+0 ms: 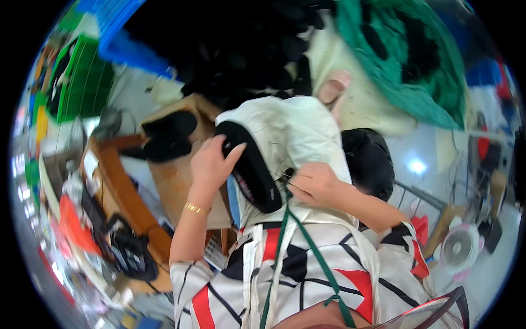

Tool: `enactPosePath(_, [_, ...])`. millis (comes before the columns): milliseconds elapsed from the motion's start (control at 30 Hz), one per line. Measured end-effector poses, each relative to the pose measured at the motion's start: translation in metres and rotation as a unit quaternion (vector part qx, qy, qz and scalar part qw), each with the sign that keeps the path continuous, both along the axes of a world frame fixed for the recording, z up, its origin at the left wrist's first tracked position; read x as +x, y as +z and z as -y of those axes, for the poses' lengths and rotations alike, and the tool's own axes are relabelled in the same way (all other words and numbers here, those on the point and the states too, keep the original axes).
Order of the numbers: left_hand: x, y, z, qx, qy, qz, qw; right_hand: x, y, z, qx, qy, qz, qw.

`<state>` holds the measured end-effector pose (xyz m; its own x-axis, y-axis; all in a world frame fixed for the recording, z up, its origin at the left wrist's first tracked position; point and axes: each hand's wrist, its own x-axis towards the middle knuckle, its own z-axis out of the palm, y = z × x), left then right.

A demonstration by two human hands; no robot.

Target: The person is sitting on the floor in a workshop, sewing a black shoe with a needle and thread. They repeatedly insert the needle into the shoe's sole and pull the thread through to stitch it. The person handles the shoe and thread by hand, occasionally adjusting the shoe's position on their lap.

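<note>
A long black slipper (251,164) with rounded ends lies slanted over my lap, on the white apron (307,123). My left hand (211,162) grips its left edge near the upper end, thumb on top and fingers partly hidden behind. Close to the slipper's lower right side, my right hand (315,183) is closed in a pinch. A small dark tool (287,174) pokes out at its fingertips, where the green cord (286,211) from my neck ends. Its exact kind is too blurred to tell. The right hand appears apart from the slipper.
Two more black slippers (171,125) rest on a cardboard box (183,183) at the left. A large heap of black pieces (235,49) fills the far side by a blue crate (112,41). At far right is a green sack (444,104); a black bag (367,164) stands by my right knee.
</note>
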<state>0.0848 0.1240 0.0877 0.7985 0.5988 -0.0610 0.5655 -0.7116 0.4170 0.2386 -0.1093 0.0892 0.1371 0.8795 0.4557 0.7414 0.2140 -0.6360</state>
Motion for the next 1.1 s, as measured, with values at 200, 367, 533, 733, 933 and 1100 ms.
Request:
enactPosePath(200, [0.010, -0.009, 0.004, 0.104, 0.003, 0.012, 0.995, 0.019, -0.022, 0.016, -0.183, -0.037, -0.155, 0.970])
enactPosePath(367, [0.015, -0.014, 0.002, 0.090, 0.006, -0.011, 0.996, 0.011, -0.013, -0.025, -0.224, -0.068, -0.414, 0.880])
enactPosePath(533, [0.014, -0.032, -0.010, 0.022, 0.061, 0.020, 0.998, -0.002, -0.021, -0.076, -0.281, -0.044, -0.566, 0.773])
enactPosePath(733, [0.000, -0.040, -0.021, -0.359, 0.251, 0.056, 0.897, -0.020, -0.033, -0.112, -0.327, -0.022, -0.523, 0.787])
enactPosePath(933, [-0.006, -0.051, -0.011, -0.424, 0.304, 0.141, 0.842, -0.027, -0.041, -0.126, -0.344, -0.031, -0.449, 0.824])
enactPosePath(1100, [-0.006, -0.053, -0.011, -0.432, 0.311, 0.143, 0.835, -0.026, -0.043, -0.131, -0.364, -0.034, -0.425, 0.828])
